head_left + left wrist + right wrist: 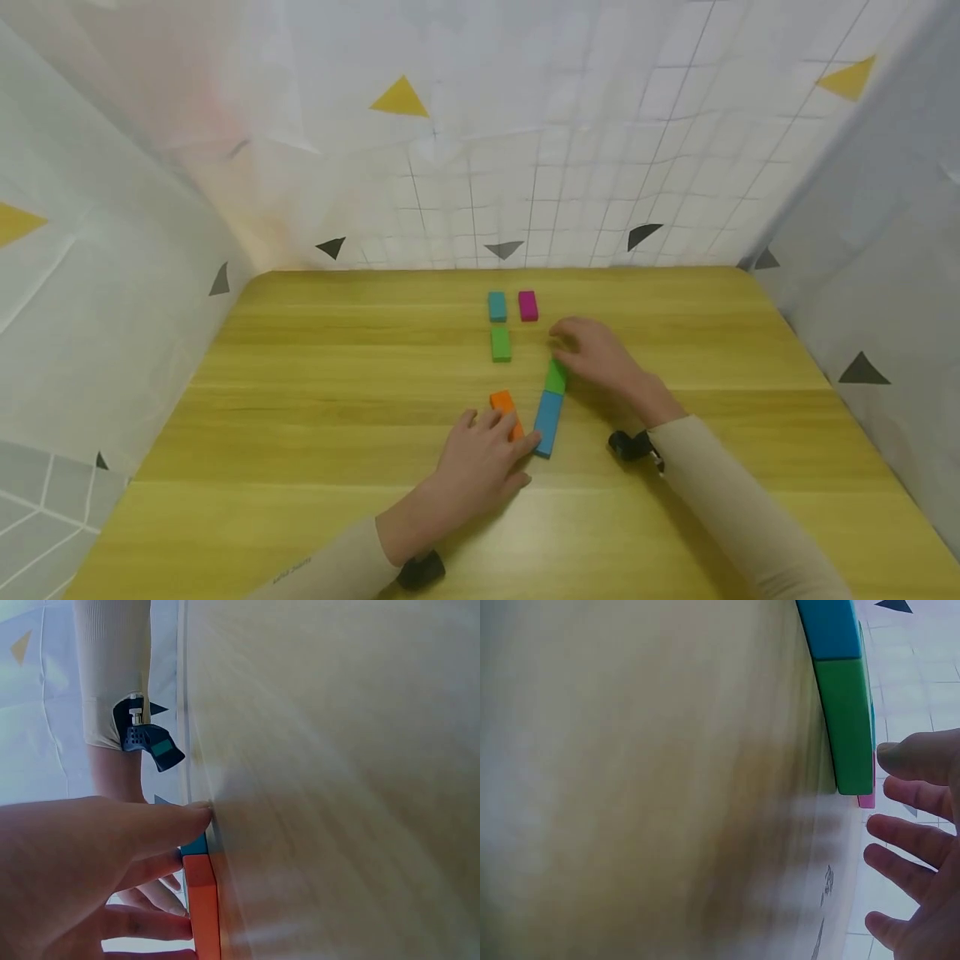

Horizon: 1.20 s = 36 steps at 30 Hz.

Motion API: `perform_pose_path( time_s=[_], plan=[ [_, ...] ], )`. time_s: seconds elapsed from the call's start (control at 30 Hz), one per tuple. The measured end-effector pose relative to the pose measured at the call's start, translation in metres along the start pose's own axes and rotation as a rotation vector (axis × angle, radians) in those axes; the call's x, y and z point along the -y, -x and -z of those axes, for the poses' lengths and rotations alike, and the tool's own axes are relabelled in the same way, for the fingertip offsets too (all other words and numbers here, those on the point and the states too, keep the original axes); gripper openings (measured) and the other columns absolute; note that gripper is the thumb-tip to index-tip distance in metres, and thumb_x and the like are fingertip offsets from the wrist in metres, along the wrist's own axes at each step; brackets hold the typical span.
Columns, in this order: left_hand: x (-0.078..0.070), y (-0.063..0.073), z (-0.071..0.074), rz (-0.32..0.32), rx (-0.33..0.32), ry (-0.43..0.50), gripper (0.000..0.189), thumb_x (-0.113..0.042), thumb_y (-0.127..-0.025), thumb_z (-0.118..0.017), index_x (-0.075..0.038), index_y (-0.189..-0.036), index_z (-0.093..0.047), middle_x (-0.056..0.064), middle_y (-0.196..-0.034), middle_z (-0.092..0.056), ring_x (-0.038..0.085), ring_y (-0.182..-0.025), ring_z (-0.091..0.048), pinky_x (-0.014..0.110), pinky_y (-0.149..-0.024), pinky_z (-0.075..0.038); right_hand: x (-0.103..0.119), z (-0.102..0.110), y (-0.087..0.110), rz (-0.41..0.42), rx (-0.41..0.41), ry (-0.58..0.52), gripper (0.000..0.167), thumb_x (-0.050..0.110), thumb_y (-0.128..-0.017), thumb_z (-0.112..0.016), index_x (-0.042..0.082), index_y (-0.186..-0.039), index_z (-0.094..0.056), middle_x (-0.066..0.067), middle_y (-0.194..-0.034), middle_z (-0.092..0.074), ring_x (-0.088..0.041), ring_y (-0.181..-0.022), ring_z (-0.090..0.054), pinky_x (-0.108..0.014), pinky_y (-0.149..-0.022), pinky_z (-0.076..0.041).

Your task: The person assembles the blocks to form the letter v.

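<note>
A long blue block (550, 421) and a green block (556, 377) lie end to end on the wooden table. My left hand (480, 462) is spread low over the table, its fingers reaching across the orange block (502, 402) and one fingertip at the near end of the blue block. In the left wrist view, the orange block (202, 900) shows beside those extended fingers. My right hand (597, 354) is at the far end of the green block, thumb close to it. Its fingers (907, 834) are parted and hold nothing in the right wrist view.
Farther back on the table stand a teal block (497, 307), a magenta block (528, 306) and another green block (501, 344). White sheets with a grid and triangles (401, 97) rise behind the table's far edge and at both sides.
</note>
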<state>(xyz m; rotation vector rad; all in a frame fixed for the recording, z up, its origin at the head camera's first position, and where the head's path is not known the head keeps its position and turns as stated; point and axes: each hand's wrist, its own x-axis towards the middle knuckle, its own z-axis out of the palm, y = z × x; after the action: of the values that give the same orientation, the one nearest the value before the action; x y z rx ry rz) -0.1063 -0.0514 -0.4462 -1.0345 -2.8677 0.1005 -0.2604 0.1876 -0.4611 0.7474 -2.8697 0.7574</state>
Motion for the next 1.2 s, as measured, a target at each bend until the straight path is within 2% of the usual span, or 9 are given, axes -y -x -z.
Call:
perform_pose_path(
  time_s=[0.2, 0.47, 0.93, 1.2],
  plan=[
    [-0.001, 0.003, -0.001, 0.001, -0.007, 0.007, 0.054, -0.059, -0.088, -0.064, -0.038, -0.138, -0.057, -0.001, -0.124, -0.063, 0.024, -0.119, -0.059, 0.052, -0.099, -0.049, 0.000, -0.001, -0.004, 0.021, -0.008, 0.009, 0.035, 0.018, -0.087, -0.072, 0.003, -0.118, -0.067, -0.015, -0.122, -0.068, -0.035, -0.118, -0.061, -0.052, -0.105, -0.046],
    [0.000, 0.006, 0.000, 0.006, -0.018, 0.016, 0.054, -0.058, -0.088, -0.065, -0.038, -0.138, -0.058, -0.001, -0.122, -0.064, 0.024, -0.118, -0.059, 0.052, -0.099, -0.049, -0.001, -0.002, -0.013, 0.007, 0.020, 0.026, 0.038, 0.019, -0.089, -0.069, 0.003, -0.123, -0.065, -0.017, -0.128, -0.065, -0.037, -0.123, -0.057, -0.054, -0.108, -0.043],
    [0.000, 0.003, -0.002, 0.006, -0.016, 0.036, 0.054, -0.057, -0.088, -0.065, -0.038, -0.138, -0.057, -0.002, -0.122, -0.063, 0.023, -0.117, -0.058, 0.052, -0.099, -0.048, -0.003, 0.004, -0.033, -0.001, 0.054, 0.042, 0.040, 0.021, -0.089, -0.067, 0.003, -0.124, -0.064, -0.017, -0.130, -0.064, -0.038, -0.123, -0.057, -0.054, -0.108, -0.043],
    [0.001, 0.002, -0.001, 0.007, -0.018, 0.037, 0.054, -0.057, -0.088, -0.066, -0.038, -0.138, -0.057, -0.003, -0.121, -0.063, 0.023, -0.117, -0.058, 0.052, -0.098, -0.049, -0.003, 0.005, -0.046, 0.031, 0.075, 0.054, 0.038, 0.018, -0.089, -0.069, 0.002, -0.123, -0.064, -0.017, -0.128, -0.064, -0.038, -0.122, -0.058, -0.054, -0.107, -0.044]
  ],
)
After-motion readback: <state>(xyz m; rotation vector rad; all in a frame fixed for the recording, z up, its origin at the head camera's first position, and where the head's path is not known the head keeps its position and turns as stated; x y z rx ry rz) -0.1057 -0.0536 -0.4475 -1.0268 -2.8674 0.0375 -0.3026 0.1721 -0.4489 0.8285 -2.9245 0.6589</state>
